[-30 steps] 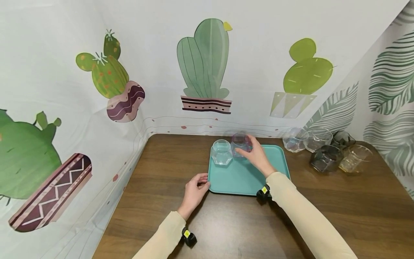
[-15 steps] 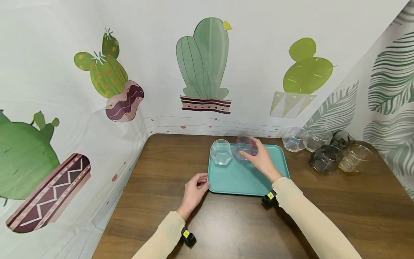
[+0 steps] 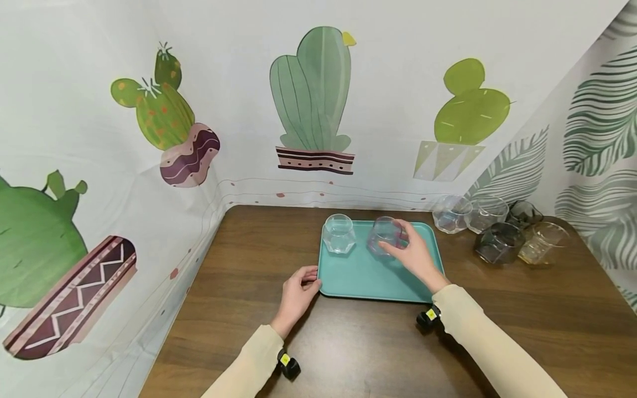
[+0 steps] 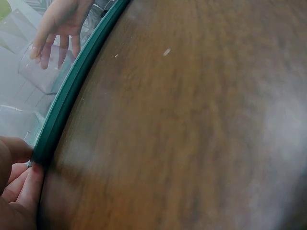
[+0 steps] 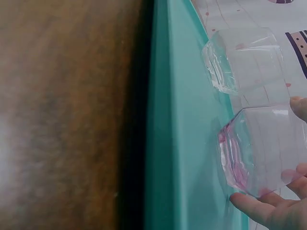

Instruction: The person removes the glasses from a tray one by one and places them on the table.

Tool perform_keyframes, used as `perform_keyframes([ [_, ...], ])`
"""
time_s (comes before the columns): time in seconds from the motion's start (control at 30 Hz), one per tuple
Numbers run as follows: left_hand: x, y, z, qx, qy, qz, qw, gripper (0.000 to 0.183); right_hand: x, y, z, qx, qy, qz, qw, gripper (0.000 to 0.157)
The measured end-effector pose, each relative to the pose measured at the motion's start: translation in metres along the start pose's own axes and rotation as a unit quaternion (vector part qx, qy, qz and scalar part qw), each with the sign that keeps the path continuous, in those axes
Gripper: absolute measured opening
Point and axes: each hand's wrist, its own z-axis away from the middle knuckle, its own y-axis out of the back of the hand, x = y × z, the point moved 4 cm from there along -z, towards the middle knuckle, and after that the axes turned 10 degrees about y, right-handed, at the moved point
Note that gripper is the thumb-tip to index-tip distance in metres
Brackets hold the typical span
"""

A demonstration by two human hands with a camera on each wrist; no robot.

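Observation:
A teal tray lies on the wooden table. My left hand pinches its left edge near the front corner, thumb and fingertips at the rim in the left wrist view. With thumb and fingers spread around its side, my right hand grips a pink-tinted drinking glass over the tray's back middle. In the right wrist view that glass is upright, its faceted base close to the tray surface. A clear faceted glass stands in the tray's back left corner, a small gap away.
At the table's back right stand two clear glasses, two dark grey glasses and an amber-tinted glass, grouped closely. A printed cactus cloth hangs right behind the table.
My right hand has brought the pink-tinted glass rightward and toward me, away from the clear glass. The left hand has stayed at the tray's edge.

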Motion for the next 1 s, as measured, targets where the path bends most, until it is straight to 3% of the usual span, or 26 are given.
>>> perform_keyframes([
  [0.5,0.002,0.001,0.001,0.001,-0.005,0.005,1.0000,0.031,-0.007,0.031,0.038,0.011,-0.006,0.019,1.000,0.076],
  [1.0,0.002,0.001,0.001,0.000,-0.008,0.006,1.0000,0.031,-0.015,0.082,0.083,0.070,0.033,0.031,0.997,0.068],
])
